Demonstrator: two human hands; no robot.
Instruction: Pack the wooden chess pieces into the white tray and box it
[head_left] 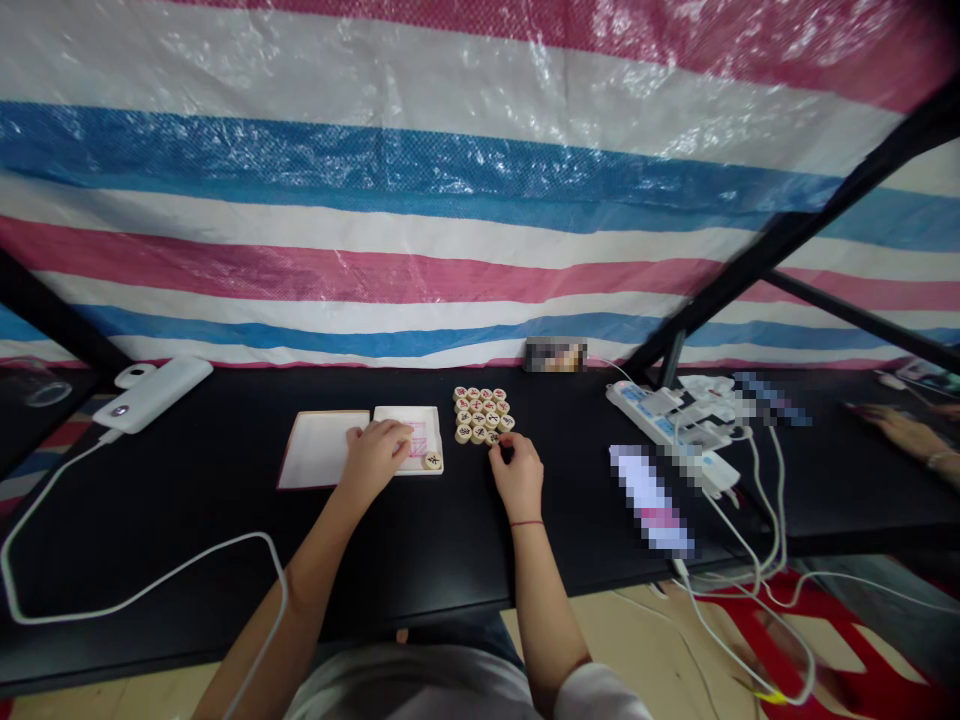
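A tight cluster of round wooden xiangqi pieces [480,415] with red characters lies on the black table [442,540]. My right hand [517,476] curls down at the cluster's lower edge, its fingertips closed on one piece [492,438]. My left hand [377,458] rests with fingers extended on a shallow white tray [426,425] with pink markings. One more piece [433,460] lies on that tray's front corner, just beyond my left fingertips. A flat white card or lid [319,450] with a pink edge lies directly left of the tray.
A white power bank [154,395] with a cable sits at the left. A power strip [652,415] with plugs and tangled cables lies right, beside a pixelated object [651,500]. Another person's hand [896,430] shows at the far right. A striped tarp hangs behind.
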